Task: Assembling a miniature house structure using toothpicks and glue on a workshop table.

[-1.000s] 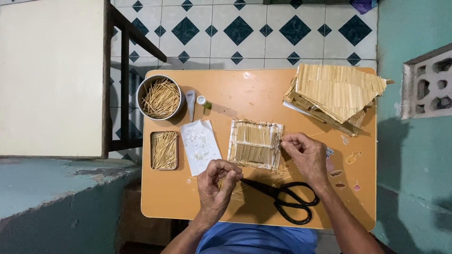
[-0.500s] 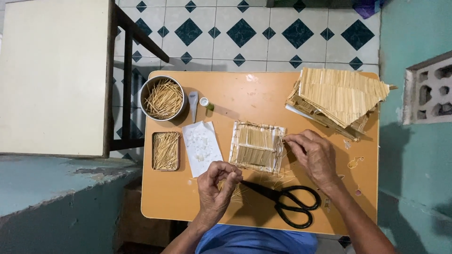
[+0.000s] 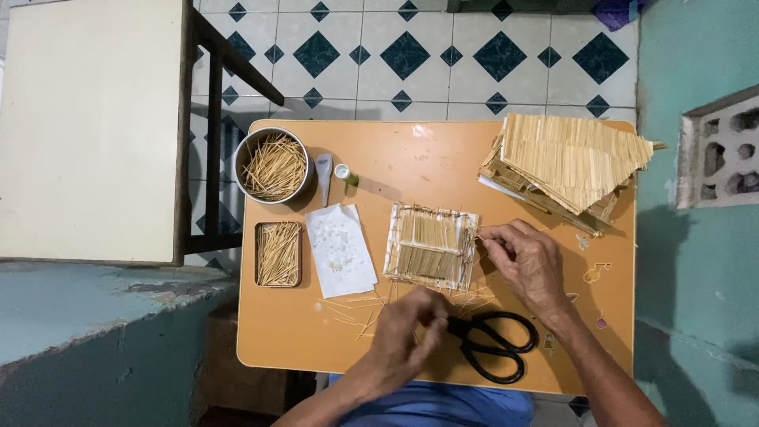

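Head view looks straight down on a small orange desk (image 3: 411, 166) over a tiled floor. Near the middle lies a square panel of glued sticks (image 3: 431, 247). The right hand (image 3: 528, 265) rests at the panel's right edge, fingers curled and pinched at that edge; whether it grips a single stick cannot be told. The left hand (image 3: 407, 336) hovers just below the panel, fingers bunched together, blurred, over loose sticks (image 3: 356, 304) scattered on the desk; what it holds cannot be told. Black scissors (image 3: 494, 341) lie just right of it. A white paper sheet (image 3: 340, 249), a round tin of sticks (image 3: 273, 166) and a rectangular tray of sticks (image 3: 278, 253) sit to the left; a stick-built roof model (image 3: 565, 162) stands at the far right corner.
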